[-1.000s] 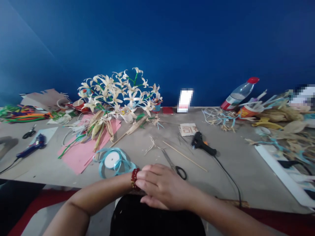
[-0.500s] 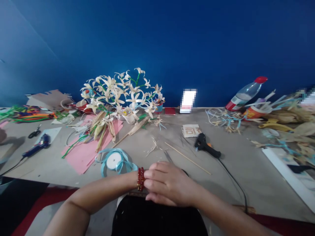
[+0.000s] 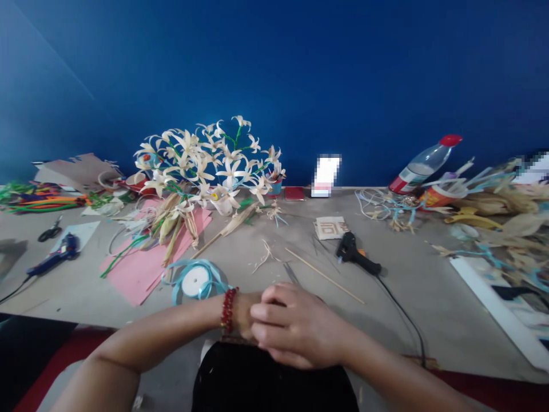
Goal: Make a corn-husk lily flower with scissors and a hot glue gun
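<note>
My right hand (image 3: 291, 326) lies across my left hand (image 3: 246, 312) at the table's front edge, its fingers curled over the back of it near the wrist. The left fingers are hidden beneath. A red bead bracelet (image 3: 229, 310) circles my left wrist. Just beyond the left wrist is a spool of light blue ribbon (image 3: 195, 281) with loose loops. Past my right hand lie tweezers (image 3: 291, 273), partly covered, and a thin wooden stick (image 3: 326, 276).
White flowers on green stems (image 3: 214, 160) stand at the back, behind pink paper (image 3: 128, 280). A black glue gun (image 3: 358, 254) with its cord is to the right, a blue glue gun (image 3: 55, 256) to the left. A plastic bottle (image 3: 424, 163) leans at the back right.
My right hand has slid off the bracelet toward the left hand's knuckles, and the left wrist has shifted a little left. The whole view has also moved slightly. Table items stay put.
</note>
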